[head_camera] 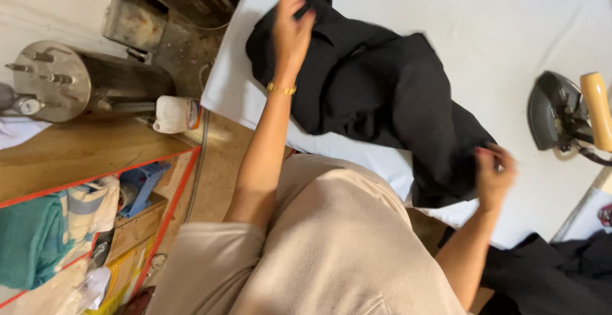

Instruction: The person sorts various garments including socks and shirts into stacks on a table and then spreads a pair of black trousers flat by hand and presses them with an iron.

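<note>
Black garment [382,98] lies crumpled on the white padded worktop [510,21], spread diagonally from the far left corner toward the near edge.

Left hand [292,25] is on the far end of the garment, fingers curled around a bunched fold near what looks like a collar. Grip closed on the cloth. Right hand [494,175] is at the near lower end, fingers pinched at the fabric edge, slightly motion-blurred. Looks closed on the cloth too, though the blur hides the exact contact.

Handling, judged from the drape: soft, light, thin woven fabric with no stiffness. It folds and bunches freely and will sag between any two hold points. Not fragile, not slippery on the padded cover. Best holds are seams, the collar or the hem edge. Grabbing mid-panel only bunches it more. Two hands set well apart, as now, keep it under control.

Around it:
- iron [561,114] with a yellow handle stands on the worktop to the right, well apart from the garment and near the right hand's side
- more dark cloth [548,277] hangs below the near right edge
- metal tank [70,79] and white plastic bottle [175,114] sit on a wooden shelf [76,155] to the left, with folded teal cloth [29,241] lower down
</note>
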